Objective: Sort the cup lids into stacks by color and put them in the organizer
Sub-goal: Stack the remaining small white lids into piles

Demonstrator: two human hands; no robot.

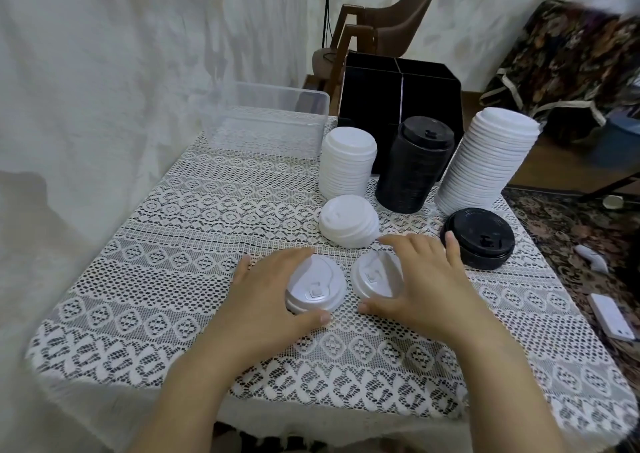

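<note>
Lace-covered table (194, 231) w/ lids mostly sorted: two tall white stacks (348, 165) (488, 162), a black stack (414, 165), plus short white (348, 222) and black (479, 236) piles. Black organizer (398, 85) behind; nothing seen put in it, interior hidden. Left hand (266, 293) is cupped loosely round one white lid (317, 288), right hand (429, 279) round another (375, 274); whether either lid is actually gripped can't be told. Approx. halfway.

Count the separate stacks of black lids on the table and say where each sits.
2. The tall black stack stands in front of the black organizer, between two white stacks. The short black stack lies near the table's right edge, beside the right hand. The organizer's inside is hidden.
</note>
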